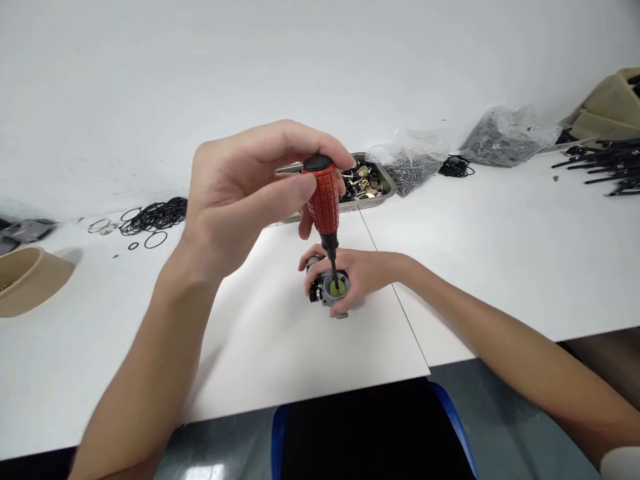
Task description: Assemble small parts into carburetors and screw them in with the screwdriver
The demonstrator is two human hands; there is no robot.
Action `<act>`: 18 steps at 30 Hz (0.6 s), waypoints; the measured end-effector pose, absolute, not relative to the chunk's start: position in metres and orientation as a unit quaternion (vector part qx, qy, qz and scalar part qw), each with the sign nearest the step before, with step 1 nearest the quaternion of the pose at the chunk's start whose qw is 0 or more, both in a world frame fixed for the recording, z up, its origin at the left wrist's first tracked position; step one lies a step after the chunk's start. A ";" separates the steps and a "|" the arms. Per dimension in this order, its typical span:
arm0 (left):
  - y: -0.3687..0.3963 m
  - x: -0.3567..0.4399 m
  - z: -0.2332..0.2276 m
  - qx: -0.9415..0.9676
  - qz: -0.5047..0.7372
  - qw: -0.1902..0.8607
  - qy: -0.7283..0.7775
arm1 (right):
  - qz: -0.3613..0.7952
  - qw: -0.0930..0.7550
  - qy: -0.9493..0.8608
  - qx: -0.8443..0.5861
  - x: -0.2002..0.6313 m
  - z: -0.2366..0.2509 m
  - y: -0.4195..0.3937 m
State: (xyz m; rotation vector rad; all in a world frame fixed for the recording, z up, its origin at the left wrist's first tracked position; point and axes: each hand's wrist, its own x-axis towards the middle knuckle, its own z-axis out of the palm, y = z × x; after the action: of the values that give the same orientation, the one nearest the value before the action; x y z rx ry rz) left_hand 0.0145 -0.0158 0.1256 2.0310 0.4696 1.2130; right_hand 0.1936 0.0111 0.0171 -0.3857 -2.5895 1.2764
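My left hand (250, 180) is wrapped round the red handle of a screwdriver (326, 200), thumb and fingers near its black cap. The screwdriver points down, its shaft reaching into the round bore of a small grey metal carburetor (327, 288). Inside that bore a brass-yellow disc shows, with the tip at its middle; whether a screw sits under the tip is hidden. My right hand (350, 273) grips the carburetor from the right and far side, holding it against the white table (280, 340).
Behind my hands stands a metal tray (385, 190) of small mixed parts. Clear bags (413, 163) of small parts and black rods (607, 163) lie to the right. Black rubber rings (160, 215) and a beige bowl (37, 280) are on the left. A blue-edged black chair (370, 433) stands at the front edge.
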 end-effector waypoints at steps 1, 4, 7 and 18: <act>-0.016 0.016 0.126 0.789 0.475 0.348 0.179 | 0.436 0.112 -0.883 -0.132 0.193 0.018 0.011; -0.014 0.019 0.124 0.805 0.479 0.309 0.166 | 0.432 0.118 -0.884 -0.131 0.193 0.019 0.010; -0.011 0.017 0.120 0.808 0.476 0.305 0.168 | 0.430 0.121 -0.886 -0.126 0.193 0.018 0.010; -0.016 0.018 0.127 0.810 0.466 0.329 0.136 | 0.441 0.104 -0.880 -0.142 0.194 0.021 0.009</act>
State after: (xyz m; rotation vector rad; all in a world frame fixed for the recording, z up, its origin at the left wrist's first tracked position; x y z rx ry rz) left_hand 0.0182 -0.0158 0.1269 2.1186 0.3553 1.2201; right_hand 0.1938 0.0086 0.0205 -0.4176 -2.5969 1.3000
